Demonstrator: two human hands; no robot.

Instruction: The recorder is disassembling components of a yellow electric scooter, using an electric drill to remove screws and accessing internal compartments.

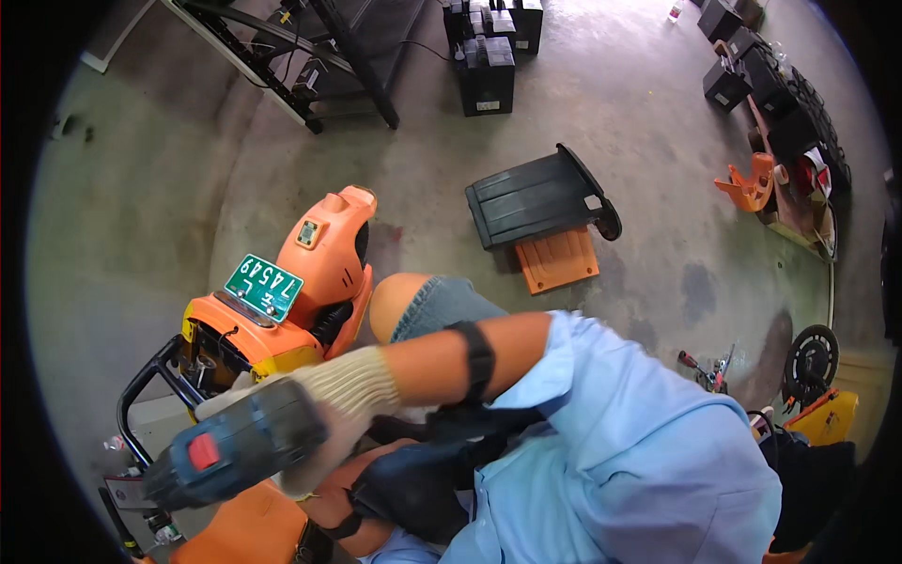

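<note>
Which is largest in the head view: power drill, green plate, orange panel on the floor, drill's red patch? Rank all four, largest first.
1. Power drill
2. Orange panel and green plate: too alike to rank
3. Red patch

Passable over floor point(420, 211) between orange bodywork point(334, 244) and black panel point(526, 197) | obstructed at bodywork's right edge by bent knee point(396, 303) | obstructed near drill point(235, 442) by black tubular bar point(162, 353), depth clearance not determinable
</note>
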